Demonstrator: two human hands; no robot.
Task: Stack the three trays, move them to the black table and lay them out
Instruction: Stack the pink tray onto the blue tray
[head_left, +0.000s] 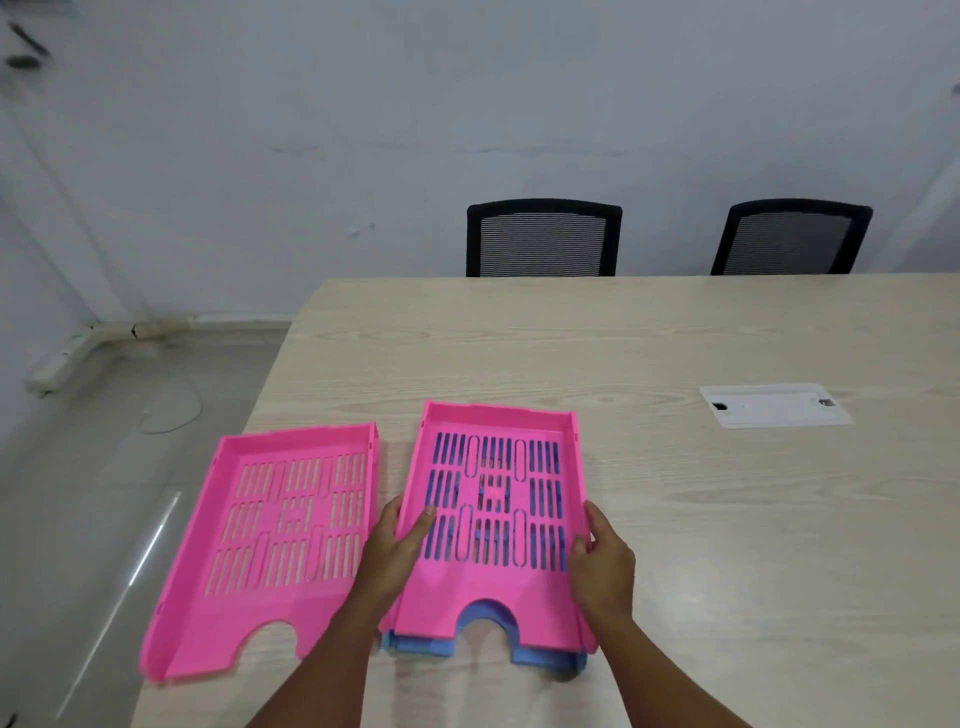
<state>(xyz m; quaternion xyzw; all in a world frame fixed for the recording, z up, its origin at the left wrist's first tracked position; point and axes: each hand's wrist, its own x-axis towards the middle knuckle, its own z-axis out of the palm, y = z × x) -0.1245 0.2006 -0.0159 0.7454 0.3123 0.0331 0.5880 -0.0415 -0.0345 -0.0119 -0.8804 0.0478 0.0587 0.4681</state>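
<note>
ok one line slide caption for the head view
Both hands hold pink tray on blue tray; second pink tray alongside.

Light wood-grain table (649, 353) carries everything. Blue tray (545, 657) lies directly on tabletop, below gripped pink tray (493, 587), blue showing through slots and past near edge. Second pink tray (208, 597) flat on table just left of left-hand (389, 551) grip, its left side overhanging table's left edge. White cable-port cover plate (774, 405) set flush in tabletop, well apart, beyond and right of right-hand (605, 566) grip.
</note>
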